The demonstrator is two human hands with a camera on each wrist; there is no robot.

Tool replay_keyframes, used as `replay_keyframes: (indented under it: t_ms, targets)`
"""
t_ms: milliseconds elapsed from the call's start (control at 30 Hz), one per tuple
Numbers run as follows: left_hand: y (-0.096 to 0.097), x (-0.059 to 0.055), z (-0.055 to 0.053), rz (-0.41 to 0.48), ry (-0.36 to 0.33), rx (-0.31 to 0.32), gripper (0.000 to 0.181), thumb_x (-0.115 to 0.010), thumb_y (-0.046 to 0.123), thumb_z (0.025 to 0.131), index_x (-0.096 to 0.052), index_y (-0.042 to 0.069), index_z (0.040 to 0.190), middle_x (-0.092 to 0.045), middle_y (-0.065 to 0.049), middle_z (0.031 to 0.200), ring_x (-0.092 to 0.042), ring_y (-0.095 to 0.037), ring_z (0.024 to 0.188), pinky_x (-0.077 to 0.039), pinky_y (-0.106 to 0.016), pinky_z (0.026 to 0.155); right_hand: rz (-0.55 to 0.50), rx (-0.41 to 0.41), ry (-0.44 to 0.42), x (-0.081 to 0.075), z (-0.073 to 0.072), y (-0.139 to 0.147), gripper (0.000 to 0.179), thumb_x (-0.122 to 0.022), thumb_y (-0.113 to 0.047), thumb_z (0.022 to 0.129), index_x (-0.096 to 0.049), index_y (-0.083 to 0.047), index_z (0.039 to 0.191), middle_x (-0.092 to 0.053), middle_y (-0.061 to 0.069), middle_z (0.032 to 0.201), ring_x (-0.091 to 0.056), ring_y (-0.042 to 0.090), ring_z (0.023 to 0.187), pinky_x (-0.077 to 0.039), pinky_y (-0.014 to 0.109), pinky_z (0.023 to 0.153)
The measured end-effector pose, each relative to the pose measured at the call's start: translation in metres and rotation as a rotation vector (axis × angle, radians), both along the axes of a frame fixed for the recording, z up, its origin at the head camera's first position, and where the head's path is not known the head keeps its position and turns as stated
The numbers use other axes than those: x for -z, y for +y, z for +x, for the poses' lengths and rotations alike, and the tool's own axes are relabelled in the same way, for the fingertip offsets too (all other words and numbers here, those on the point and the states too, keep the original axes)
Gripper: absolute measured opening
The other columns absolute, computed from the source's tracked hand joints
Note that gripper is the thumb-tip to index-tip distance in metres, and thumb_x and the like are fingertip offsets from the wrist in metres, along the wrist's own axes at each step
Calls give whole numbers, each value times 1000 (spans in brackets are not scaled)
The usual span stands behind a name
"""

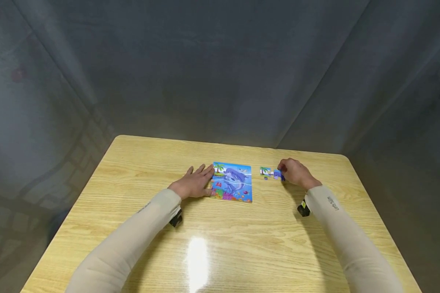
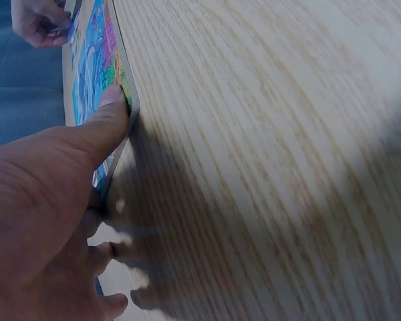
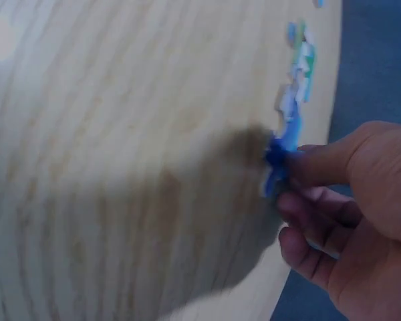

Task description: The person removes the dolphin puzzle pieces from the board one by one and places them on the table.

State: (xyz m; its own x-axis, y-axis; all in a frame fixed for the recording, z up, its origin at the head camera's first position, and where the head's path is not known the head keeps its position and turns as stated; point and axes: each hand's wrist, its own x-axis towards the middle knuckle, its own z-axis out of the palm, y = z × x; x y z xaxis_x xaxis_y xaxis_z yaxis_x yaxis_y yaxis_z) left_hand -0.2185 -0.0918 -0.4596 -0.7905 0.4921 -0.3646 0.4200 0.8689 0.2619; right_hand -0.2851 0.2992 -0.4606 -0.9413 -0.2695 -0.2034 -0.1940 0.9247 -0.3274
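A square dolphin picture (image 1: 234, 183) with a palm tree and coral lies flat on the wooden table. My left hand (image 1: 193, 183) rests at its left edge with the fingers spread, and its thumb (image 2: 110, 114) lies over the coral corner. To the right of the picture, my right hand (image 1: 293, 172) pinches a dark blue puzzle piece (image 3: 276, 155) between thumb and fingers. That piece is right beside a blue dolphin-patterned piece (image 1: 276, 174). A palm-tree piece (image 1: 265, 171) lies further left, close to the picture's right edge.
A small loose piece (image 1: 265, 178) lies just below the palm-tree piece. The wooden table (image 1: 227, 244) has rounded far corners, and a grey curtain (image 1: 212, 81) hangs behind its far edge. Light glares off the front part of the tabletop.
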Motion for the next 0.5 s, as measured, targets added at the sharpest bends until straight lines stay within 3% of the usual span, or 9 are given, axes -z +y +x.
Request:
replay_keyframes:
  t_ms: [267, 500]
  targets:
    - [3, 0, 0, 14, -10, -2, 94, -56, 59, 106, -12, 13, 173, -1, -6, 183, -4, -36, 170, -7, -66, 136, 9, 7, 38, 2, 3, 2, 20, -58, 2, 102, -71, 1, 118, -67, 22, 114, -65, 31, 99, -57, 52, 88]
    - [4, 0, -1, 13, -14, 7, 94, -54, 61, 105, -12, 12, 173, -1, -6, 183, -3, -36, 170, -6, -66, 136, -26, -39, 75, -6, 3, -12, 19, -61, -4, 106, -70, 2, 121, -66, 23, 116, -68, 32, 98, -59, 52, 87]
